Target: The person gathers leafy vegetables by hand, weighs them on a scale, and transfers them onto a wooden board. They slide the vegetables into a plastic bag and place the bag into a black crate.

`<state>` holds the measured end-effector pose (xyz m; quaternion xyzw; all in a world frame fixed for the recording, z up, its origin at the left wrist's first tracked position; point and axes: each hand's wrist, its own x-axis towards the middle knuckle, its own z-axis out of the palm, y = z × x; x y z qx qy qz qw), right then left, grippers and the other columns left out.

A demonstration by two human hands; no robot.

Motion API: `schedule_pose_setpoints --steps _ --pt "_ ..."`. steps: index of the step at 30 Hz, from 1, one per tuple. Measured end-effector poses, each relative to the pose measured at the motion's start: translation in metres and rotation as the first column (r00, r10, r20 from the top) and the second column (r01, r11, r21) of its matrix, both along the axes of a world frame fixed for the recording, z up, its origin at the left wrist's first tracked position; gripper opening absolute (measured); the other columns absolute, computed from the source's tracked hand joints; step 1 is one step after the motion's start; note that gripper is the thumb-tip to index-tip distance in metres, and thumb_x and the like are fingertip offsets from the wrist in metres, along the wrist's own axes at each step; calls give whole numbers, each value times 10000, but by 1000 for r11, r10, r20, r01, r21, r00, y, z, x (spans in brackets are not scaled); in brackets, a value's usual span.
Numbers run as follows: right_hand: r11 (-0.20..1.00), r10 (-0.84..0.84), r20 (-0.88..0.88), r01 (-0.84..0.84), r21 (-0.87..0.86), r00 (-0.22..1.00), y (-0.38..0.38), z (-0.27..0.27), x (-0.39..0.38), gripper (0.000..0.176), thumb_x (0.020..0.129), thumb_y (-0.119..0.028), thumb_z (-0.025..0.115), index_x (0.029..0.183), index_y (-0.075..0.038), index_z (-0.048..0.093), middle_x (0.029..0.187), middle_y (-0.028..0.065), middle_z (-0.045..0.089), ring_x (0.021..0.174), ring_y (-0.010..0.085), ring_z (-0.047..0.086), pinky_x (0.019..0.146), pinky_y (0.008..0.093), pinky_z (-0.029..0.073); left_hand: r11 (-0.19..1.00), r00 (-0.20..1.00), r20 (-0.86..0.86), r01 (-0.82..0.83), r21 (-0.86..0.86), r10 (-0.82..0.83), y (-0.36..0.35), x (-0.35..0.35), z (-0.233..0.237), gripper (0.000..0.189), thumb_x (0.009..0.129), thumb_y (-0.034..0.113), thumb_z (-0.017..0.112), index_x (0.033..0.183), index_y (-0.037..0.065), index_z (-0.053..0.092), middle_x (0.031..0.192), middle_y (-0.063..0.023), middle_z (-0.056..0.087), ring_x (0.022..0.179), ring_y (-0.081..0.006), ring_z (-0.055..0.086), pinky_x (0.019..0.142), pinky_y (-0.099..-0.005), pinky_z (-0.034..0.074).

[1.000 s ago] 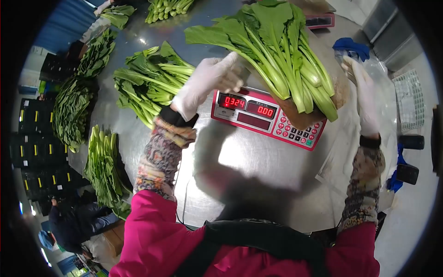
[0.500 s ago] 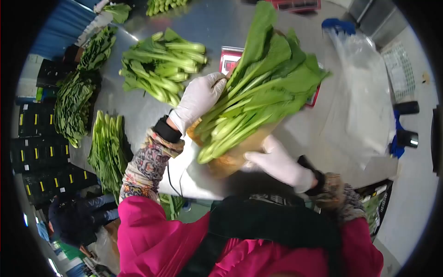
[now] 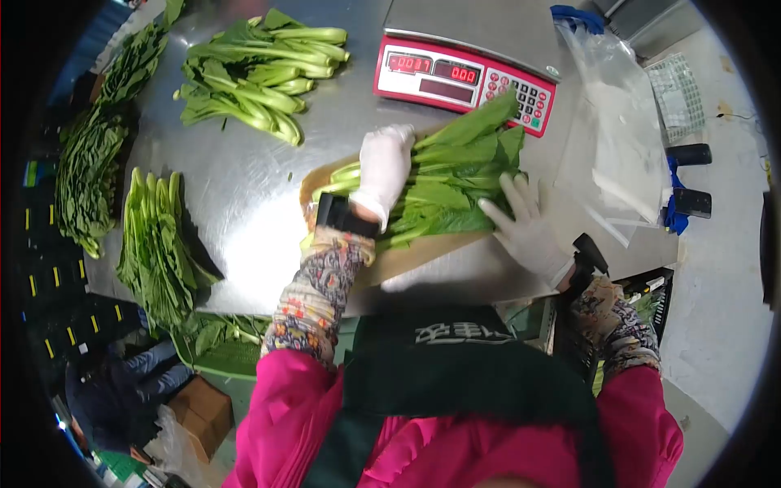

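Observation:
A bunch of leafy greens (image 3: 460,183) lies sideways on a sheet of brown paper (image 3: 415,262) near the table's front edge, pale stems to the left and leaves to the right. My left hand (image 3: 384,169), in a white glove, is closed over the stems, its fingertips partly hidden. My right hand (image 3: 527,228), gloved too, has its fingers spread at the leaf end, the fingertips touching or very near the leaves. Just beyond the greens stands a red and white digital scale (image 3: 439,88) with lit red digits.
Other greens lie on the metal table: a bunch (image 3: 264,77) at the back, another bunch (image 3: 159,252) at left, and a dark leafy pile (image 3: 89,183). Clear plastic bags (image 3: 614,138) lie at right. A green basket (image 3: 215,362) sits below the table edge. A person (image 3: 102,398) is at lower left.
The greens came down from a raised, slanting position onto the table with the brown paper beneath. My left hand moved onto the stems; my right hand spread beside the leaves. The scale is now uncovered.

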<state>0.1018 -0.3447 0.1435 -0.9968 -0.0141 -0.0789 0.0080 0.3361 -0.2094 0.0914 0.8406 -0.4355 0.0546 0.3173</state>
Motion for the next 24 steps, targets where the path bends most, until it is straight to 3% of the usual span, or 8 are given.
schedule_pose_setpoints --steps 1,4,6,8,10,14,18,24 --pt "998 -59 -18 60 33 998 -10 9 13 410 675 -167 704 1077 -114 642 1445 180 344 1343 324 315 1068 585 237 979 992 92 70 191 -89 5 -8 9 179 748 48 526 886 91 631 777 -125 609 825 -301 596 753 -419 433" --pt "990 132 -189 -118 82 973 -33 56 57 223 638 -182 735 833 -79 702 1463 161 325 1379 316 252 1086 567 230 928 916 231 358 -99 -328 37 -37 15 320 711 -36 568 1005 65 640 1015 -77 642 925 -228 601 747 -368 440" --pt "939 344 -225 -329 102 912 -41 44 58 170 721 -248 657 759 -87 698 1297 105 506 1215 268 458 968 436 408 865 874 194 477 -157 -446 50 -45 17 377 682 -40 592 1045 46 646 1039 -66 659 909 -206 628 740 -355 437" --pt "967 37 -638 133 217 769 -17 46 34 208 786 -271 608 876 -102 688 1157 74 584 993 239 592 799 393 484 844 855 125 518 -140 -504 56 -45 23 355 677 -20 633 1017 77 676 998 -51 682 934 -206 640 766 -351 444" --pt "959 101 -292 -15 282 951 -13 29 -34 259 822 -284 597 1002 -105 645 1110 77 612 834 257 637 708 402 504 742 743 2 668 -44 -669 38 -53 37 301 721 0 654 1004 98 691 1002 -37 690 1002 -206 634 824 -352 451" --pt "706 -427 -458 604 369 780 20 62 -151 406 787 -377 674 1080 -97 644 910 91 654 730 294 627 638 364 495 801 727 -338 523 -291 -598 -27 -74 72 250 815 82 663 1065 64 666 1032 -103 674 1036 -270 616 899 -378 470" --pt "687 -621 -265 675 269 737 67 78 -257 383 751 -266 704 1057 -43 649 851 120 651 630 273 622 544 348 489 807 647 -483 454 -378 -590 -125 -91 71 348 766 131 724 1100 79 641 1006 -92 661 972 -264 618 866 -343 479" --pt "445 -861 -104 837 318 498 118 93 -311 158 676 -99 736 799 -29 666 747 112 628 613 287 612 536 356 482 617 601 -182 786 -42 -778 -263 -156 2 307 722 231 749 992 118 656 940 -52 635 950 -252 591 812 -354 470"
